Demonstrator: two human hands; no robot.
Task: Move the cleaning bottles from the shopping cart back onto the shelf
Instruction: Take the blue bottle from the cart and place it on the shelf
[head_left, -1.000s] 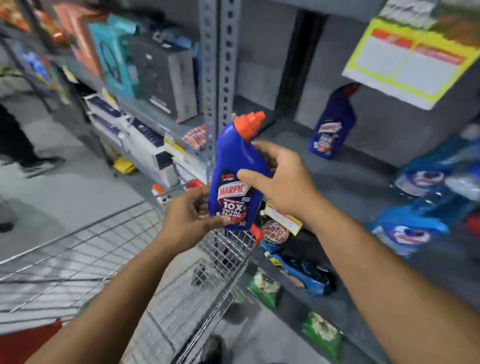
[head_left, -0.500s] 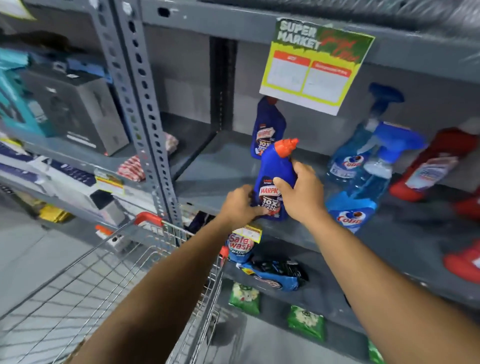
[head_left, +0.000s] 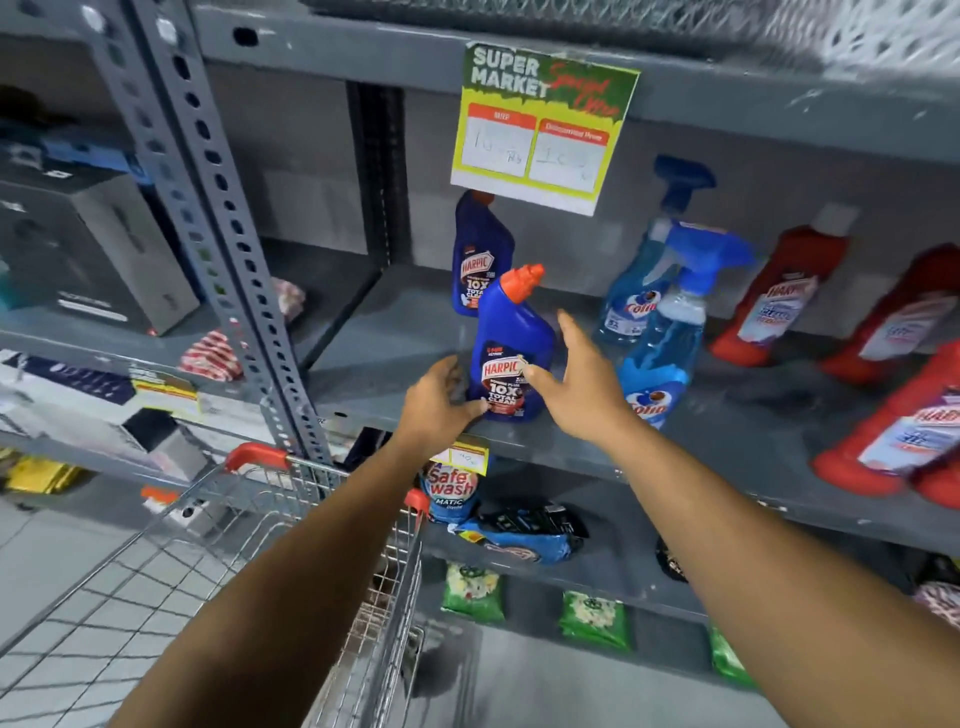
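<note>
Two hands flanked a blue bottle (head_left: 511, 358) that stood upright near the front edge of the grey shelf (head_left: 395, 332), its orange cap tilted to the right. Left hand (head_left: 439, 400): fingers curled loosely against the bottle's lower left side, thumb touching its base; whether they gripped it could not be told. Right hand (head_left: 582, 387): fingers released and spread, thumb tip resting on the label, the remaining fingers clear of the bottle's right side. A second blue bottle (head_left: 478, 254) stood farther back on the same shelf, just behind the first and partly under a hanging price sign (head_left: 543, 130). To the right stood two blue spray bottles (head_left: 660, 332), one behind the other, and farther right several red bottles (head_left: 779, 296), leaning or lying. A wire cart (head_left: 322, 519) with red handle ends sat at lower left, below the shelf edge, both forearms reaching over it. A yellow price tag (head_left: 467, 457) hung from the shelf edge beneath the left hand. Lower shelves carried a Safe wash pouch (head_left: 449, 491), a blue packet (head_left: 519, 538) and green packets (head_left: 472, 592).
</note>
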